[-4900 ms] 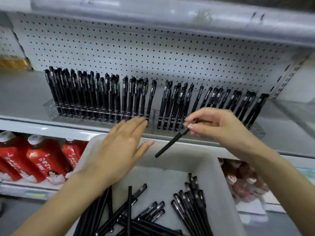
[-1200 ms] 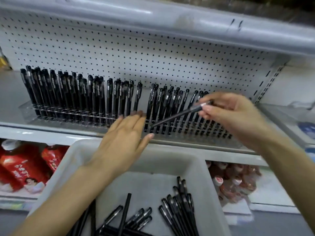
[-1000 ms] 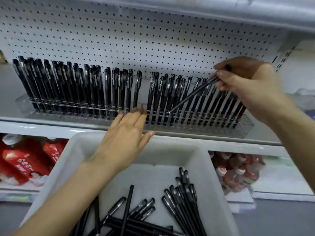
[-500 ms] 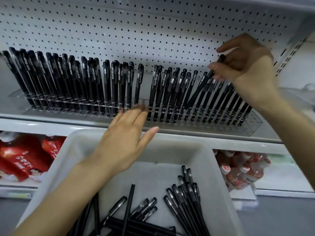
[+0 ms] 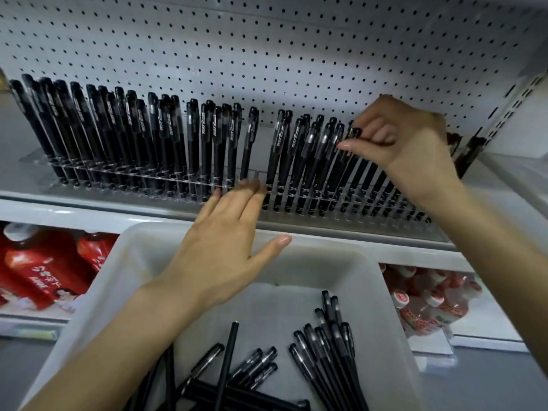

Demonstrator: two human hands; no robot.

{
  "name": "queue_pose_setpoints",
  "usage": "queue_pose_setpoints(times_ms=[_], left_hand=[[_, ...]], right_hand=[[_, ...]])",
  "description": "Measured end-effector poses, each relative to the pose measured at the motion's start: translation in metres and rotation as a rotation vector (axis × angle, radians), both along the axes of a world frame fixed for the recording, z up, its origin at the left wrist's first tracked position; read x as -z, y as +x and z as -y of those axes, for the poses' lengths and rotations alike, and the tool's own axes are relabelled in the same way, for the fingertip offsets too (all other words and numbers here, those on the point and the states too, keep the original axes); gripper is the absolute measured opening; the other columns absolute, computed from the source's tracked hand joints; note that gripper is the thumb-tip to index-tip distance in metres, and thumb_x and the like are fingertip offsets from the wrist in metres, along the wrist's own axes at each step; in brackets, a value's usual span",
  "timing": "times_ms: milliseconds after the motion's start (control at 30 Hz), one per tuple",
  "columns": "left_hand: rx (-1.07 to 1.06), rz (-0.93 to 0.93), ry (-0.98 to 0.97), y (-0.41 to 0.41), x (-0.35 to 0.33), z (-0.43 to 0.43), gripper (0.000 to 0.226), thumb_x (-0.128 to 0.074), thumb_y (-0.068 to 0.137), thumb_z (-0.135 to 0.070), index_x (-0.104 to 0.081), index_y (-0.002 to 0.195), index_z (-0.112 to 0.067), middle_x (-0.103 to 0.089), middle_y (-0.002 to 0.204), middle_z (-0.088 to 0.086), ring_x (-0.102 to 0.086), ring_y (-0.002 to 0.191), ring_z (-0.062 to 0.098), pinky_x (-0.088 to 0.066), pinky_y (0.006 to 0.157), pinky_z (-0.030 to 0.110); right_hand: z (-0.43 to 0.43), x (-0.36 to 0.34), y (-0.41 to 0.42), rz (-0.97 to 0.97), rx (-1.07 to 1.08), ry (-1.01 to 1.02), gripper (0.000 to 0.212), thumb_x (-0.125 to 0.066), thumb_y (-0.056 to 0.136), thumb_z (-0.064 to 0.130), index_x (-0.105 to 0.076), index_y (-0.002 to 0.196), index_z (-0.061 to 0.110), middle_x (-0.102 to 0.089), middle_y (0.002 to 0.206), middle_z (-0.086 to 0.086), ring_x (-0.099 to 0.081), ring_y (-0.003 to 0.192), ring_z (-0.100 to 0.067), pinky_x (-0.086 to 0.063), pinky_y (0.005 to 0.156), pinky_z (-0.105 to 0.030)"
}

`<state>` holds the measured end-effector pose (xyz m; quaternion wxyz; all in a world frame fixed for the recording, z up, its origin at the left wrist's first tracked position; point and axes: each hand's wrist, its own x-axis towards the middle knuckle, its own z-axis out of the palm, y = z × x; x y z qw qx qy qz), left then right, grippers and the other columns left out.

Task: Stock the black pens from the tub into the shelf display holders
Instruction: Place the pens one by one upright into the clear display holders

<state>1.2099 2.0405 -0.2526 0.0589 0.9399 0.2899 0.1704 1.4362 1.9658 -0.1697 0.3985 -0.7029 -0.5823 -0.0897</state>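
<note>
Two clear display holders [image 5: 154, 180] stand side by side on the shelf, both lined with upright black pens [image 5: 166, 137]. My right hand [image 5: 397, 143] pinches the cap end of one black pen [image 5: 353, 134] standing in the right holder [image 5: 341, 200] among its neighbours. My left hand [image 5: 225, 241] lies flat with straight fingers, fingertips touching the holders' front edge where the two meet. Below, the white tub [image 5: 382, 307] holds several loose black pens [image 5: 326, 351].
A white pegboard [image 5: 267, 54] backs the shelf, with a slotted upright [image 5: 510, 96] at the right. Red drink bottles [image 5: 35, 271] sit on the lower shelf at left and small red-and-white bottles [image 5: 430, 301] at right. The shelf's front rail [image 5: 89, 209] runs above the tub.
My right hand has carried the pen up from over the tub and lowered it tip first into the right holder. My left hand stayed on the holders' front edge.
</note>
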Motion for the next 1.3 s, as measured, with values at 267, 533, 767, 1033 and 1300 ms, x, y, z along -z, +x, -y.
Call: queue_pose_setpoints(times_ms=[267, 533, 767, 1033, 1300], left_hand=[[0.004, -0.039, 0.068, 0.001, -0.014, -0.001, 0.086, -0.007, 0.086, -0.072, -0.031, 0.146, -0.015, -0.035, 0.148, -0.001, -0.026, 0.137, 0.013, -0.008, 0.114, 0.029], [-0.007, 0.025, -0.006, -0.03, -0.028, 0.007, 0.08, -0.014, 0.089, -0.068, -0.019, 0.15, -0.017, -0.021, 0.156, -0.001, -0.016, 0.142, 0.011, 0.002, 0.112, 0.023], [-0.317, 0.168, -0.342, -0.128, 0.004, 0.019, 0.078, -0.033, 0.09, -0.06, -0.014, 0.151, -0.016, -0.016, 0.157, -0.002, -0.012, 0.142, 0.008, -0.007, 0.109, 0.016], [-0.349, 0.23, -0.58, -0.143, 0.02, 0.018, 0.077, -0.048, 0.092, -0.044, -0.003, 0.152, -0.024, -0.02, 0.155, -0.009, -0.021, 0.139, 0.008, -0.011, 0.092, 0.002], [-0.337, 0.253, -0.629, -0.14, 0.023, 0.019, 0.077, -0.047, 0.092, -0.046, 0.0, 0.151, -0.029, -0.028, 0.153, -0.005, -0.027, 0.137, 0.01, -0.015, 0.092, 0.008]], right_hand=[[0.007, -0.002, -0.001, 0.022, -0.004, -0.017, 0.039, -0.073, 0.073, 0.036, -0.062, 0.104, 0.015, -0.059, 0.08, 0.001, -0.052, 0.07, 0.0, -0.046, 0.068, -0.013], [0.023, 0.005, -0.048, -0.072, -0.028, 0.041, 0.024, -0.072, 0.079, 0.036, -0.061, 0.096, 0.024, -0.06, 0.077, 0.002, -0.052, 0.063, -0.003, -0.045, 0.065, -0.009], [0.008, 0.087, -0.126, -0.359, -0.577, -0.604, 0.013, -0.077, 0.075, 0.013, -0.071, 0.087, 0.011, -0.067, 0.078, 0.004, -0.059, 0.062, 0.001, -0.046, 0.06, -0.012], [0.003, 0.131, -0.131, -0.415, -0.413, -0.803, 0.02, -0.073, 0.08, 0.021, -0.07, 0.092, 0.006, -0.063, 0.072, 0.006, -0.058, 0.063, -0.004, -0.048, 0.058, -0.015], [0.013, 0.132, -0.14, -0.847, -0.363, -0.932, 0.006, -0.068, 0.083, 0.006, -0.065, 0.085, 0.001, -0.062, 0.065, -0.009, -0.06, 0.053, -0.007, -0.049, 0.052, -0.015]])
